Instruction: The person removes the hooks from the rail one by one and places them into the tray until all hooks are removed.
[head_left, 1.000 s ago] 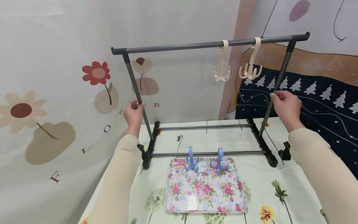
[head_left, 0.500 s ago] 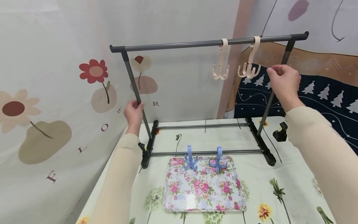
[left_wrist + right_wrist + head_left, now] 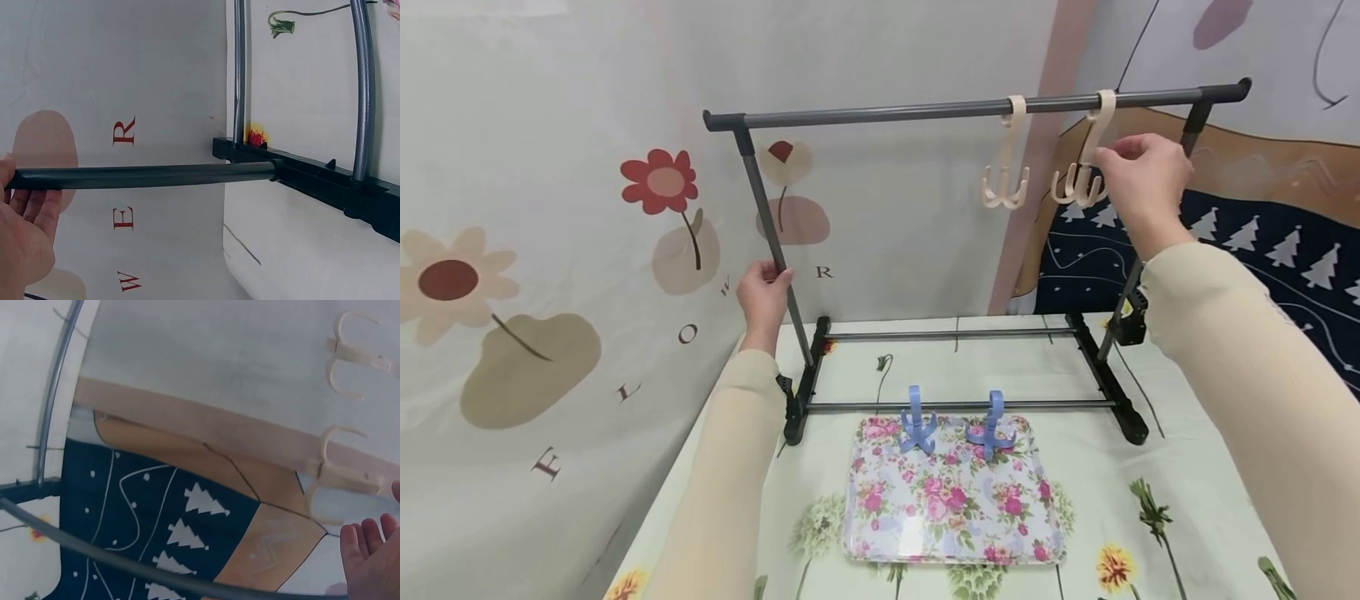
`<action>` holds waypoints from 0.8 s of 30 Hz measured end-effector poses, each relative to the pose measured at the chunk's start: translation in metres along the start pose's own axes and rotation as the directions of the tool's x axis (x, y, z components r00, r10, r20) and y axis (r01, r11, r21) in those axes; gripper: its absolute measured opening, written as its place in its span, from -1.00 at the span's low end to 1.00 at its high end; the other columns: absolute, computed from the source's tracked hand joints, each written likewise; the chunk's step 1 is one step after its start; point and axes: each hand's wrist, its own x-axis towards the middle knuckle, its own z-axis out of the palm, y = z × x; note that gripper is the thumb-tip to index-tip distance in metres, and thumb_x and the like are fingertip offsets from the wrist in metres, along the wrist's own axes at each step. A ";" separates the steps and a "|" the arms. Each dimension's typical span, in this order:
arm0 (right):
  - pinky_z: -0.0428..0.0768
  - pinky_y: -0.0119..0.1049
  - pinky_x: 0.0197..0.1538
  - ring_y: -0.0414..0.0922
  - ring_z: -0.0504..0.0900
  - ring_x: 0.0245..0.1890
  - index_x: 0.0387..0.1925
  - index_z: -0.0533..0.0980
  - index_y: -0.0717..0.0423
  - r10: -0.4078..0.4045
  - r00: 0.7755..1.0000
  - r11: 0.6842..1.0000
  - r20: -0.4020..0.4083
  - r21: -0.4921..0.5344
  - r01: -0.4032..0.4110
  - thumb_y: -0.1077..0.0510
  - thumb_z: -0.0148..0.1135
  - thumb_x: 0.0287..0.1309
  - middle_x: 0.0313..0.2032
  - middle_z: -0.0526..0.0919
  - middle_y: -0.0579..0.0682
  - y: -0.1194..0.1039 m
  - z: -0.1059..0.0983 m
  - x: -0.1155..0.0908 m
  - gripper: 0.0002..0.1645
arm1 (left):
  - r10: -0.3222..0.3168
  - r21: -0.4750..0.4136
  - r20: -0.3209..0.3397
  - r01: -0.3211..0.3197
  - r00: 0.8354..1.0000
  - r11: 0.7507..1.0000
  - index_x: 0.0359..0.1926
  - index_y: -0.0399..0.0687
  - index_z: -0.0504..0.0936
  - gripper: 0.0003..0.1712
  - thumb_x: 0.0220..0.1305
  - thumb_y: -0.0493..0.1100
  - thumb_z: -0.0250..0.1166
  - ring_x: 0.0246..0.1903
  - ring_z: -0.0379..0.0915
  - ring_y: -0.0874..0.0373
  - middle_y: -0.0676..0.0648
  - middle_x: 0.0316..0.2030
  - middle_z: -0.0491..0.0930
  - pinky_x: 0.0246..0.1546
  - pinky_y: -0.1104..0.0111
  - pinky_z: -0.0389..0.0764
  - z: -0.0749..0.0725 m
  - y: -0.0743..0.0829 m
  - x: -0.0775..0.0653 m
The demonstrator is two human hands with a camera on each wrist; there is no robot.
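Observation:
My left hand (image 3: 763, 304) grips the left upright (image 3: 765, 208) of a dark grey metal rack; the left wrist view shows the fingers curled round the pole (image 3: 144, 177). My right hand (image 3: 1146, 183) is raised beside the right cream four-prong hook (image 3: 1102, 123), its fingers apart and loosely bent. In the right wrist view the hand (image 3: 378, 556) is close to that hook's shank (image 3: 356, 480); whether they touch I cannot tell. A second cream hook (image 3: 1012, 137) hangs to its left on the top bar (image 3: 880, 114).
Two blue hooks, left (image 3: 917, 429) and right (image 3: 992, 433), hang over the rack's front lower bar (image 3: 857, 407). Below them lies a floral tray (image 3: 955, 533) on the flower-print tablecloth (image 3: 1210, 508). The rack's black feet (image 3: 1120, 408) stand on the cloth.
My right hand has left the right upright and risen up and leftward to the right cream hook. The left hand keeps its hold on the left upright. The view has shifted slightly.

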 end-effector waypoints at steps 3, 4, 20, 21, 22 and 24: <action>0.47 -0.31 0.17 -0.22 0.34 0.16 0.30 0.47 -0.02 0.017 1.000 1.000 -0.008 0.017 -0.016 -0.23 0.14 0.31 0.22 0.43 -0.06 -0.006 0.004 0.000 -0.36 | -0.006 0.006 0.001 0.006 1.000 1.000 0.07 -0.26 0.54 -0.67 0.40 -0.16 0.27 0.00 0.53 -0.01 -0.20 0.00 0.60 0.09 0.21 0.51 0.000 0.002 -0.002; 0.48 -0.30 0.18 -0.22 0.34 0.16 0.29 0.47 -0.01 0.020 1.000 1.000 -0.013 0.022 -0.019 -0.21 0.14 0.31 0.22 0.44 -0.06 -0.007 0.005 0.001 -0.37 | -0.008 0.006 0.000 0.008 1.000 1.000 0.07 -0.25 0.54 -0.67 0.40 -0.15 0.27 0.00 0.53 -0.01 -0.20 0.00 0.60 0.09 0.21 0.51 0.000 0.002 -0.003; 0.42 -0.32 0.15 -0.15 0.23 0.29 0.25 0.49 0.03 0.043 0.996 0.999 -0.080 -0.023 -0.045 -0.15 0.12 0.32 0.14 0.47 -0.05 0.000 0.019 0.008 -0.42 | -0.010 -0.013 -0.013 0.010 1.000 1.000 0.01 -0.22 0.56 -0.72 0.38 -0.16 0.28 -0.05 0.53 0.01 -0.16 -0.06 0.61 0.04 0.18 0.51 0.011 0.008 -0.014; 0.43 -0.33 0.14 -0.15 0.24 0.27 0.25 0.49 0.04 0.042 0.996 0.999 -0.083 -0.030 -0.044 -0.14 0.11 0.32 0.13 0.47 -0.05 0.001 0.019 0.008 -0.43 | -0.013 -0.016 -0.012 0.013 1.000 1.000 0.01 -0.22 0.57 -0.73 0.38 -0.16 0.28 -0.05 0.53 0.01 -0.16 -0.06 0.61 0.04 0.18 0.51 0.012 0.009 -0.014; 0.44 -0.33 0.14 -0.15 0.25 0.27 0.26 0.49 0.03 0.044 0.996 0.998 -0.083 -0.033 -0.047 -0.14 0.11 0.32 0.13 0.48 -0.06 0.001 0.018 0.009 -0.43 | -0.016 -0.020 -0.011 0.016 1.000 1.000 0.01 -0.22 0.57 -0.73 0.38 -0.16 0.29 -0.05 0.53 0.01 -0.16 -0.06 0.61 0.04 0.18 0.51 0.013 0.010 -0.015; 0.47 -0.34 0.13 -0.14 0.27 0.27 0.27 0.48 0.03 0.045 0.995 0.998 -0.087 -0.035 -0.048 -0.14 0.10 0.33 0.14 0.48 -0.05 0.002 0.017 0.010 -0.43 | -0.019 -0.021 -0.007 0.019 1.000 1.000 0.01 -0.22 0.57 -0.73 0.38 -0.16 0.28 -0.05 0.53 0.01 -0.15 -0.06 0.60 0.04 0.18 0.51 0.014 0.010 -0.015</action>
